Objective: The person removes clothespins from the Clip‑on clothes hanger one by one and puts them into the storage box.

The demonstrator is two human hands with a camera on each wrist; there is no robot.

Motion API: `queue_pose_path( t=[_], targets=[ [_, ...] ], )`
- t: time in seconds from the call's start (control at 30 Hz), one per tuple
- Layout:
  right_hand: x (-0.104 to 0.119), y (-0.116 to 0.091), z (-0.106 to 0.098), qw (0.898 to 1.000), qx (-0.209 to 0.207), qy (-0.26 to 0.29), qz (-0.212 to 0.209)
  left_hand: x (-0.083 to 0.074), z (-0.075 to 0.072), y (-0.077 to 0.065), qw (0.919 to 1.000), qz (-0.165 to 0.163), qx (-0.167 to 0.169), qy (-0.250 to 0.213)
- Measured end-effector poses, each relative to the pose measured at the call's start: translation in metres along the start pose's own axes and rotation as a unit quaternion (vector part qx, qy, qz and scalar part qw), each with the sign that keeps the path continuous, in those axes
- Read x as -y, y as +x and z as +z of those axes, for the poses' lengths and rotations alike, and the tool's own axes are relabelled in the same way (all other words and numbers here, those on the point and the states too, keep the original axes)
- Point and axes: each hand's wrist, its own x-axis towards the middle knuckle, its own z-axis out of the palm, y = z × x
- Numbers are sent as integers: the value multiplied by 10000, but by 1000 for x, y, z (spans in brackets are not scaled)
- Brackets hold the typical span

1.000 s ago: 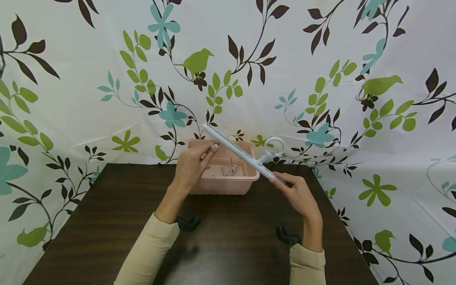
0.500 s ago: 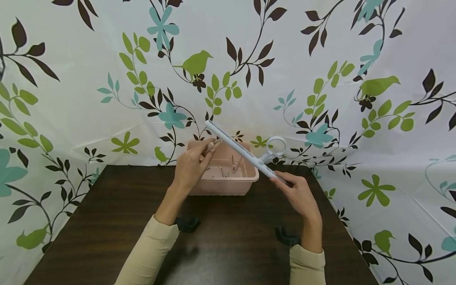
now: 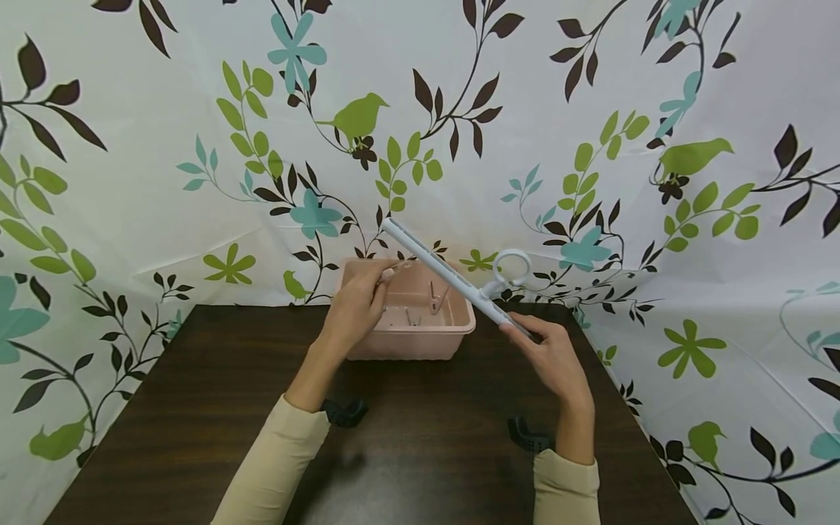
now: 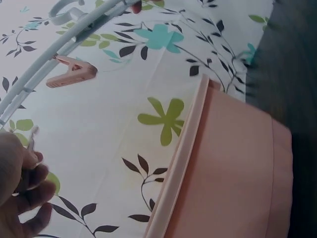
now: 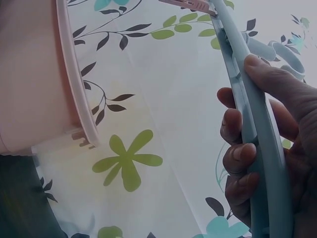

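Observation:
My right hand [image 3: 547, 354] grips the lower end of a light blue plastic hanger [image 3: 446, 271]. The hanger slants up to the left over a pink basin [image 3: 407, 345], its ring-shaped hook [image 3: 513, 267] on the upper side. From the hanger's rail hangs a pink clothespin [image 4: 73, 73], clearly seen in the left wrist view. My left hand [image 3: 351, 306] pinches another small, pale clothespin [image 4: 32, 139] between thumb and fingers, below the hanger's raised end and apart from it. Most of that clothespin is hidden by the fingers.
The basin stands at the back of a dark wooden table [image 3: 407, 437], and small clips [image 3: 412, 318] lie inside it. A white patterned sheet [image 3: 459, 175] hangs behind and at the sides. Each wrist carries a black camera mount [image 3: 344, 413].
The hanger has shifted slightly to the right, with its left end a little higher. The clothespin in my left hand has turned between the fingers and now points toward the hanger.

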Motion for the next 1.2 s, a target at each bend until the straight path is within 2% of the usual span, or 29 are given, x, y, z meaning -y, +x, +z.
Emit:
queue_pose_path(
  t=[0.13,0.33,0.53,0.73,0.9,1.07,1.2],
  targets=[
    [-1,0,0,10000,-4,-58,20,2,2,0,9986,-185,244,-429],
    [-4,0,-1,9999,-26,-127,35,6,8,2,9958,-541,593,-436],
    [-4,1,-2,9999,13,-109,33,8,11,5,9947,-781,673,-8],
    [-1,1,-3,10000,43,-45,34,10,17,7,9922,-846,857,330],
    [0,0,-3,9999,91,22,63,12,23,10,9854,-1084,1133,664],
    [-2,0,-2,9999,89,22,121,14,30,15,9786,-1002,1425,1091],
    [-3,0,-2,9998,149,-2,137,18,34,16,9753,-995,1526,1248]
  ],
)
